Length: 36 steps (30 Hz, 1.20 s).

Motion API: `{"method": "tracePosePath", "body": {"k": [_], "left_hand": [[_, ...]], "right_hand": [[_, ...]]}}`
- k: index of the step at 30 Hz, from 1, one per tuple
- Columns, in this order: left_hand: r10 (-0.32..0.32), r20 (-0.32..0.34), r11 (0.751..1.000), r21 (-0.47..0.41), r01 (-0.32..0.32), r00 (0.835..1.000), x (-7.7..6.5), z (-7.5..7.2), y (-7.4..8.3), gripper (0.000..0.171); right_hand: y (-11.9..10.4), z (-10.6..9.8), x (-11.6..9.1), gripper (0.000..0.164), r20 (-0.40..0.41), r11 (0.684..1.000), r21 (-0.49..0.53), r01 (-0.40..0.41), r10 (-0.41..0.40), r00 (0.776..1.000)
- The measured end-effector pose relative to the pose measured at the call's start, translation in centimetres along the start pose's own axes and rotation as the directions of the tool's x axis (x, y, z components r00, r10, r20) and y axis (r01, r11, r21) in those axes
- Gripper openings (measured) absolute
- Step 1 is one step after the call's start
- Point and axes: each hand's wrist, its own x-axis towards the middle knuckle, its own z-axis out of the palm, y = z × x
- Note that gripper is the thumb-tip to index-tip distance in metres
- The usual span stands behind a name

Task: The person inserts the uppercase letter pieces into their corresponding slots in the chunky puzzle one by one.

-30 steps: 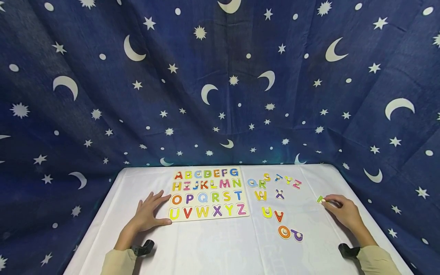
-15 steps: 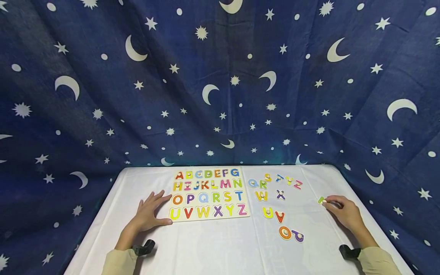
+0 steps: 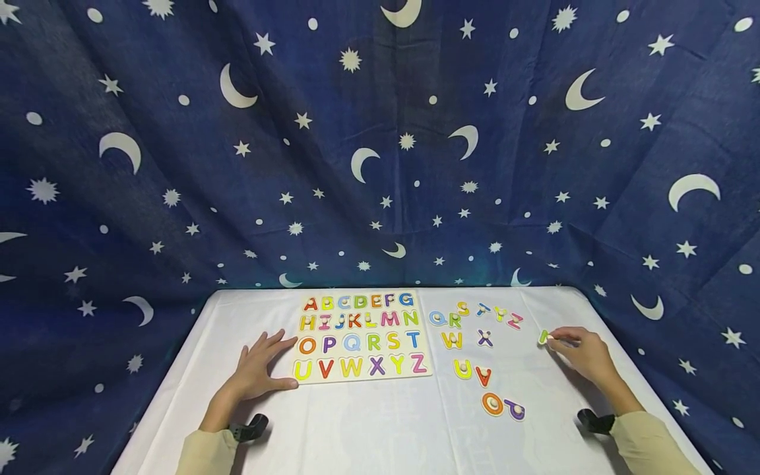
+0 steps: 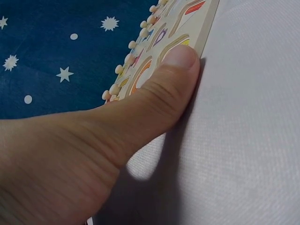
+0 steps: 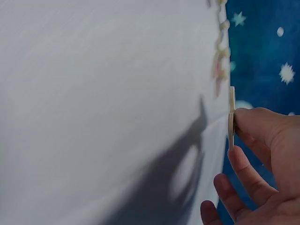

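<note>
A wooden alphabet puzzle board [image 3: 340, 354] lies on the white-covered table, knobbed letters filling its upper rows. My left hand [image 3: 255, 366] rests at its left side, fingers spread and thumb at the near corner. In the left wrist view the thumb [image 4: 159, 91] lies over the board's edge. Out to the right, my right hand [image 3: 584, 353] pinches a small green letter piece [image 3: 543, 337] between thumb and fingertips. The right wrist view shows this piece [image 5: 231, 119] edge-on, raised above its shadow, the other fingers loosely extended.
Loose knobbed letters are scattered right of the board: a blue Q [image 3: 438, 318], yellow W [image 3: 452, 340], purple X [image 3: 485, 338], yellow U [image 3: 462, 369], red V [image 3: 483, 377], orange O [image 3: 492, 404], purple P [image 3: 514, 410] and others. A dark-blue star-patterned cloth [image 3: 380, 165] hangs behind the table.
My right hand has moved slightly left and away from me, carrying the green letter piece. The left hand and the board have stayed in place.
</note>
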Motion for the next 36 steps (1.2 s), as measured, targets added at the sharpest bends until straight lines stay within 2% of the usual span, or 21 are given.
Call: {"method": "tracePosePath", "body": {"k": [10, 16, 24, 36], "left_hand": [[0.0, -0.001, 1.0, 0.001, 0.0, 1.0, 0.0, 0.1, -0.1, 0.1], [0.021, -0.011, 1.0, -0.007, -0.021, 1.0, -0.1, 0.0, 0.0, 0.098], [0.019, -0.019, 1.0, -0.014, -0.019, 1.0, 0.0, 0.1, -0.2, 0.098], [0.018, -0.016, 1.0, -0.014, -0.019, 1.0, -0.1, 0.2, -0.2, 0.099]], "right_hand": [[-5.3, 2.1, 3.2, 0.02, -0.06, 0.986, 0.111, 0.124, -0.118, 0.991], [-7.9, 4.0, 4.5, 0.023, -0.045, 0.973, 0.169, 0.154, -0.148, 0.988], [-10.9, 6.8, 5.3, 0.022, 0.005, 0.956, 0.253, 0.146, -0.152, 0.988], [-15.8, 11.6, 5.6, 0.019, 0.13, 0.936, 0.339, 0.09, -0.142, 0.981]]}}
